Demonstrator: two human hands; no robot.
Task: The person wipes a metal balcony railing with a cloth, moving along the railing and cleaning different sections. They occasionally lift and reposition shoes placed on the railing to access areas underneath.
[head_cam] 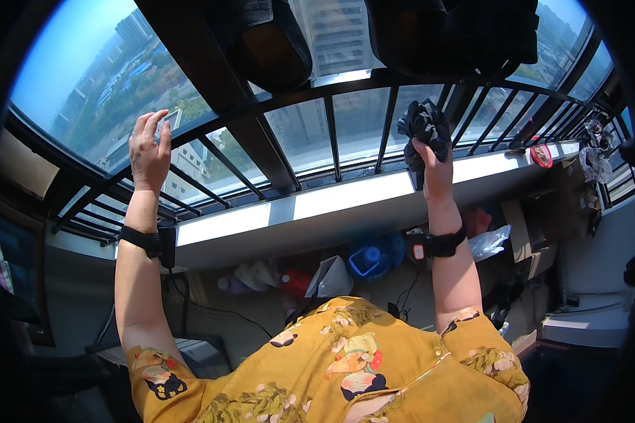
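My right hand point(435, 172) grips a crumpled dark cloth point(426, 129) in front of the black metal window railing point(332, 138). The cloth bunches up above my thumb and covers most of my fingers. Over on the left, my left hand point(151, 150) is raised beside the top rail point(206, 127), palm away from me and fingers slightly apart. It holds nothing, and whether it touches the rail or the glass I cannot tell. Behind the bars stands the window glass point(301, 140), with buildings far below. A sunlit white sill point(344, 195) runs beneath the railing.
On the floor under the sill are a blue water jug point(371, 259), a red container point(296, 281), a white container point(332, 277) and a loose cable point(227, 312). A red basket point(541, 155) sits on the sill at right, above cardboard boxes point(518, 232). Bulky dark objects point(450, 39) fill the top.
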